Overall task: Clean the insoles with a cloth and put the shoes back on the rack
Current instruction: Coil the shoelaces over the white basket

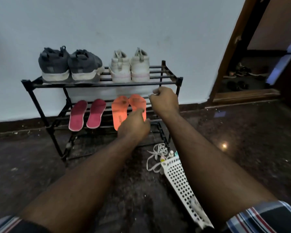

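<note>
rack: black rack point(97, 84) against the pale wall point(107, 22), standing on the dark floor point(242, 132); top shelf and middle shelf carry things

top shelf: grey shoes point(69, 64) on the left, heels toward me; white shoes point(130, 66) to their right, heels toward me too; the two pairs sit apart

middle shelf: red insoles point(86, 115) on the left, lying side by side, toes toward the wall; orange insoles point(124, 108) to their right, toes touching

left hand: my left hand point(134, 123) is in front of the orange insoles and covers their near part; fingers curled down; I cannot tell whether it grips an insole or only rests on it

right hand: my right hand point(164, 100) is just right of the orange insoles, below the top shelf's front bar; fingers curled; something small and pale shows at the fingertips, too blurred to name; grip cannot be told

floor: white laces point(155, 155) lie loose between my forearms, near the rack's foot; white basket point(180, 185) just beside them, partly under my right forearm; small bottles point(170, 153) at its far end, blurred

right side: wooden doorway point(230, 52) with dark footwear on the floor beyond, unclear

sleeves: striped sleeves point(265, 217) at the lower corners
</note>
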`<state>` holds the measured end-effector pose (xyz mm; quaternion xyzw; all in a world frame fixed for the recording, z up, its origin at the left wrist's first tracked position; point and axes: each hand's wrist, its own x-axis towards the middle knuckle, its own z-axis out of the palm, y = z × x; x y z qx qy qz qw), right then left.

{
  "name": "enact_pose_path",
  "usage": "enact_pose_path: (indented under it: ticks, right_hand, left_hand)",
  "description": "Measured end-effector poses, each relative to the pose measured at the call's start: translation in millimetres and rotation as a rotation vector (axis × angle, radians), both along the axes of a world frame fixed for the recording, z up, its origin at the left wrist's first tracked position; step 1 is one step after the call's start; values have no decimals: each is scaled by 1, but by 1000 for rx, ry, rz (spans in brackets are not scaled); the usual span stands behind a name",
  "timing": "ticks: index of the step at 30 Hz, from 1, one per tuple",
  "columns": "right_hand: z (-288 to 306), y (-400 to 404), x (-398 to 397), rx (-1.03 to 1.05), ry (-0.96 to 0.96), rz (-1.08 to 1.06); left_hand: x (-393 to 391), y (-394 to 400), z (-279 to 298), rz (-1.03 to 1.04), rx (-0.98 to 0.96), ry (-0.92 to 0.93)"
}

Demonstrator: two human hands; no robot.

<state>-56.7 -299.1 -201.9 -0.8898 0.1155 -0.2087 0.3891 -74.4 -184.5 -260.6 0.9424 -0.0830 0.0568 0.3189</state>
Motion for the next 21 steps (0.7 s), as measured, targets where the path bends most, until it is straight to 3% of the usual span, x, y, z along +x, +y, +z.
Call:
enact_pose_path:
  ticks: [9,21]
  right_hand:
    - [-206,-46,-120,-255,754,11]
    - [-236,-50,-136,-348,861,-7]
  left_hand:
    - [-91,-26,-139,-168,93,439]
    - [-88,5,-177,-103,45,455]
